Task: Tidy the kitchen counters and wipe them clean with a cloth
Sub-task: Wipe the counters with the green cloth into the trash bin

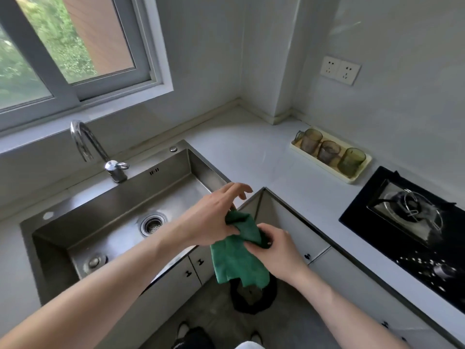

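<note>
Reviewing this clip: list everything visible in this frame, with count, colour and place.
green microfibre cloth: one, green, held over the counter's inner corner
stainless steel sink: one, silver, left
chrome faucet: one, behind sink
tinted glass cups: three, olive-green, on tray
cream rectangular tray: one, by right wall
black gas hob: one, right counter
white wall sockets: two, right wall
grey-framed window: one, above sink
black bin: one, on floor
left hand: grips cloth top
right hand: fingers pinch cloth
</note>
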### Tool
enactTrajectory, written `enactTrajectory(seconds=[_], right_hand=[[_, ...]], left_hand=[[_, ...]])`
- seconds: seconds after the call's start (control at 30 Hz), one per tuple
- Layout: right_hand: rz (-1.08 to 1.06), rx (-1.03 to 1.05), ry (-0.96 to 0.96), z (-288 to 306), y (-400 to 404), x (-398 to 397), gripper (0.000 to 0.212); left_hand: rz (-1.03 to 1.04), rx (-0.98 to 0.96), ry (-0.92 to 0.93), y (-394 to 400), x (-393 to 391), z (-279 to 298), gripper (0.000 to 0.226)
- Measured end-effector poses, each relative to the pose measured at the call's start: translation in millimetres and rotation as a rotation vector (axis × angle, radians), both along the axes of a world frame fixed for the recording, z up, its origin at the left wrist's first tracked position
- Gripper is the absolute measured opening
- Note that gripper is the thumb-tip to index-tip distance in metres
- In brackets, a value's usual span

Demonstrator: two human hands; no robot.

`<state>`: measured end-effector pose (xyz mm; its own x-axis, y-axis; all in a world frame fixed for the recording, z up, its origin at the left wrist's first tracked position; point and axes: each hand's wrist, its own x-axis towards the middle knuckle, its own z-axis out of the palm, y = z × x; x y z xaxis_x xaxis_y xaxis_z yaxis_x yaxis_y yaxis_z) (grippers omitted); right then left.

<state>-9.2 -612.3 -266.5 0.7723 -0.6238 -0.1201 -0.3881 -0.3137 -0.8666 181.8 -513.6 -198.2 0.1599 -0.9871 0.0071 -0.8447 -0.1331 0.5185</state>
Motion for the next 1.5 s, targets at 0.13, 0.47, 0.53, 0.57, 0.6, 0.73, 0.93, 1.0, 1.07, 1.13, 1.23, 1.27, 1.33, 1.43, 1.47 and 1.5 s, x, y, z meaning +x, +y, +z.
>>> enactTrajectory(seconds=[0.13, 0.47, 0.53, 0.57, 0.6, 0.73, 0.93, 1.0, 1.07, 1.13, 1.23, 1.27, 1.33, 1.43, 1.47, 1.5], right_hand=[[-0.153, 0.084, 0.075, -22.0, -23.9, -30.6, 0.008], [-0.496, 0.179, 0.264, -89.3, -53.9, -94.1, 0.005], [-0.531, 0.183, 0.305, -106.0, -57.1, -104.1, 0.006], [-0.537, 0.177, 0.326, -114.8, -58.0, -107.1, 0.008], [-0.538, 0.177, 0.347, -125.3, -59.7, -109.2, 0.010], [-0.558, 0.183, 0.386, -160.3, -64.3, -111.3, 0.021], [-0.493, 0.335, 0.318, -168.7, -58.2, -108.6, 0.016], [-0.473, 0.431, 0.251, -159.7, -60.8, -107.4, 0.013], [-0.511, 0.534, 0.175, -150.0, -66.1, -104.2, 0.021], [-0.541, 0.600, 0.128, -137.5, -73.0, -102.1, 0.029], [-0.484, 0.638, 0.081, -115.4, -79.5, -100.8, 0.025], [-0.456, 0.642, 0.070, -107.5, -80.4, -101.1, 0.024], [-0.413, 0.646, 0.045, -92.7, -84.3, -104.0, 0.022], [-0.379, 0.621, 0.021, -78.4, -90.6, -111.6, 0.029], [-0.373, 0.611, 0.013, -74.9, -92.2, -114.6, 0.034], [-0.370, 0.604, 0.008, -71.3, -93.8, -117.8, 0.038]], left_hand=[[0.093, 0.041, -0.062, -12.8, -1.3, -29.7, 0.071], [0.101, 0.505, 0.140, -16.2, -12.4, -171.6, 0.038], [0.104, 0.603, 0.201, -19.5, -19.0, -205.6, 0.039], [0.111, 0.645, 0.224, -20.1, -22.6, -223.3, 0.042], [0.119, 0.692, 0.243, -20.6, -25.5, -242.0, 0.044], [0.122, 0.812, 0.319, -22.5, -37.5, -294.9, 0.040], [0.200, 0.629, 0.544, -40.2, -61.6, -290.2, 0.031], [0.249, 0.520, 0.704, -55.6, -67.7, -267.3, 0.028], [0.243, 0.456, 0.850, -70.4, -71.5, -243.2, 0.038], [0.206, 0.418, 0.894, -81.0, -76.9, -222.2, 0.053], [0.165, 0.313, 0.841, -94.6, -87.0, -198.4, 0.056], [0.155, 0.275, 0.797, -99.1, -90.1, -191.3, 0.050], [0.115, 0.185, 0.707, -110.1, -92.9, -176.9, 0.025], [0.014, 0.118, 0.600, -121.5, -93.0, -157.0, 0.017], [-0.012, 0.119, 0.578, -123.5, -92.5, -150.6, 0.018], [-0.031, 0.122, 0.578, -125.0, -91.7, -145.5, 0.017]])
